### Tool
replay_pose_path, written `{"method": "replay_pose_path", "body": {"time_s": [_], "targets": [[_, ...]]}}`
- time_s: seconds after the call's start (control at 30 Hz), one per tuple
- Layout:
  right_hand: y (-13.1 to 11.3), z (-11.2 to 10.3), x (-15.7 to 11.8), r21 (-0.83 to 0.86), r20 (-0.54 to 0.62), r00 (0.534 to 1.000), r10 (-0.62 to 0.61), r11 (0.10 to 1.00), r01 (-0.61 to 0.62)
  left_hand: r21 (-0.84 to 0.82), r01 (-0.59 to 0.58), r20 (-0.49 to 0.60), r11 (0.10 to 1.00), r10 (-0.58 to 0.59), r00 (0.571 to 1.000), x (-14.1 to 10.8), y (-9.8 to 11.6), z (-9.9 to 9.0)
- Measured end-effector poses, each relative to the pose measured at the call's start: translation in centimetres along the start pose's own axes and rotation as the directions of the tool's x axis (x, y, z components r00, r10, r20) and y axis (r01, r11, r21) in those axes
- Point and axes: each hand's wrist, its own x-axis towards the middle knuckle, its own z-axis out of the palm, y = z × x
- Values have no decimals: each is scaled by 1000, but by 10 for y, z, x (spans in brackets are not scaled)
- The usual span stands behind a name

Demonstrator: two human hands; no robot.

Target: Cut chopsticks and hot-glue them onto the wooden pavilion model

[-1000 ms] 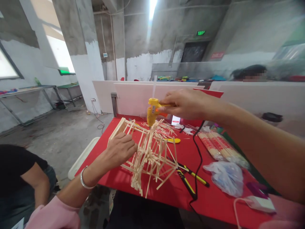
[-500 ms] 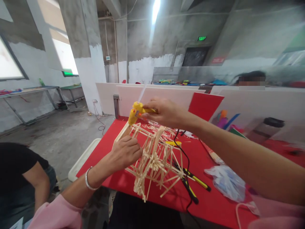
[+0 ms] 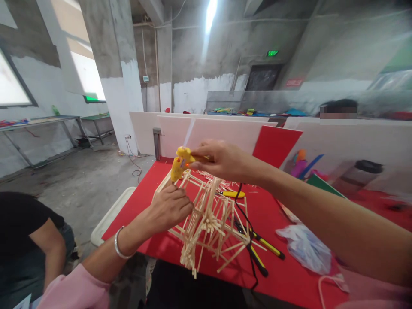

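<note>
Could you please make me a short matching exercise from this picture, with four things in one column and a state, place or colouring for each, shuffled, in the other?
Column 1
1. Glue gun
2. Stick frame
3. Pliers
4. Plastic bag

Column 2
A. Crumpled and see-through
B. In the right hand, tip pointing down
C. Black-and-yellow handles
D. Held by the left hand

Right pairs: 1-B, 2-D, 3-C, 4-A
</note>
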Motion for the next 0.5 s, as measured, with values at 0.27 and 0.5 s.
{"method": "replay_pose_path", "body": {"time_s": [0.27, 0.5], "targets": [[35, -3, -1, -172, -201, 948, 247, 944, -282, 48, -26, -8, 998, 26, 1000, -2, 4, -7], [50, 3, 5, 239, 65, 916, 397, 885, -400, 33, -40, -28, 999, 41, 999, -8, 9, -11]]}}
